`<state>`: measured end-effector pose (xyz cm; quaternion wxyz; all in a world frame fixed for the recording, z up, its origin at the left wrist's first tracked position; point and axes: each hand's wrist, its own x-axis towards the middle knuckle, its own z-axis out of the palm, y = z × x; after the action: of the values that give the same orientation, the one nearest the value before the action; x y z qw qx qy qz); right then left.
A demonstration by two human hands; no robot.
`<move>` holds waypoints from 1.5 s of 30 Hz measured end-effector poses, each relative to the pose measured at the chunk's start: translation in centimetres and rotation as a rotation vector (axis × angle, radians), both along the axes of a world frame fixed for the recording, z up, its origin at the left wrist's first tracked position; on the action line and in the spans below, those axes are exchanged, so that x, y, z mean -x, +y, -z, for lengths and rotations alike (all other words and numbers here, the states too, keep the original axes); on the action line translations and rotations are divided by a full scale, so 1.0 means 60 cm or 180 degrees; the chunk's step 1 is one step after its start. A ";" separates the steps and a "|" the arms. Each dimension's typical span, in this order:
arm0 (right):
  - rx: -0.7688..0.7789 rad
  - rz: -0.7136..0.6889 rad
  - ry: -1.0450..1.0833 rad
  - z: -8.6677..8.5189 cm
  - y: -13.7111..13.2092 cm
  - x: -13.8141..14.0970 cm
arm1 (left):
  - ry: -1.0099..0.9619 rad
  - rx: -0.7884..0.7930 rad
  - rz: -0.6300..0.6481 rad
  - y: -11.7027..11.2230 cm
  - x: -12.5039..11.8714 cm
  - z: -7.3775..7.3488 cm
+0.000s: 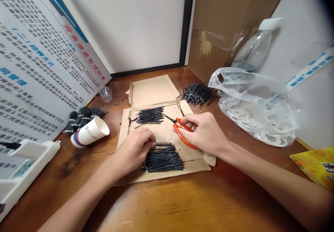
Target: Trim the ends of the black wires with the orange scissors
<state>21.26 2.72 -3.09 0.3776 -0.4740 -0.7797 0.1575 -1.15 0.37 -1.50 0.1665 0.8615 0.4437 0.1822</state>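
**Bare forearms (263, 167) stretched over a wooden tabletop (167, 206), with scissors (179, 134) and black strips (165, 159) between them**

The orange-handled scissors are grasped in the right hand (207, 132), with its fingers wrapped about the handles and the blades pointed left, the tip near the right end of a far row (150, 115) of strips. The left hand (138, 146) is curled over the left end of the nearer black strips; whether one is pinched between its fingertips cannot be told. Both groups are laid on an unfolded sheet of cardboard (194, 148), by whose surface dark specks are also borne.

Just beyond the right far corner of the cardboard, a loose heap (198, 94) of similar strips with pale ends is piled on the wood. Farther right, pale coiled material is enclosed in a clear plastic bag (261, 117), behind which a white-capped bottle (254, 49) is seen. A yellow packet (315, 164) is cut off by the right edge. On the left, a paper cup (90, 132) is laid on its side, its mouth turned right, and tied bundles (83, 116) are placed just behind it; near the wall, a small clear cup (105, 94) is set. The background is filled by a printed poster (49, 56) and a brown box (220, 19) marked with a golden animal.
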 end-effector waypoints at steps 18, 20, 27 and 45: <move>0.0121 -0.0651 0.0401 0.000 -0.025 0.011 | -0.0550 0.0043 -0.0374 -0.013 -0.001 -0.017; 0.0092 -0.0675 0.0435 -0.002 -0.029 0.011 | -0.0537 -0.0017 -0.0358 -0.015 -0.001 -0.020; -0.0039 -0.0720 0.0394 -0.008 -0.039 0.011 | -0.0656 0.0082 -0.0298 -0.022 -0.005 -0.025; -0.0364 -0.0607 0.0394 -0.004 -0.034 0.013 | -0.0702 0.0008 -0.0298 -0.020 -0.002 -0.020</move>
<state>20.48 0.70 -2.85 0.4347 -0.3648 -0.8042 0.1770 -1.06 -0.81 -0.28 0.2067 0.8144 0.4627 0.2828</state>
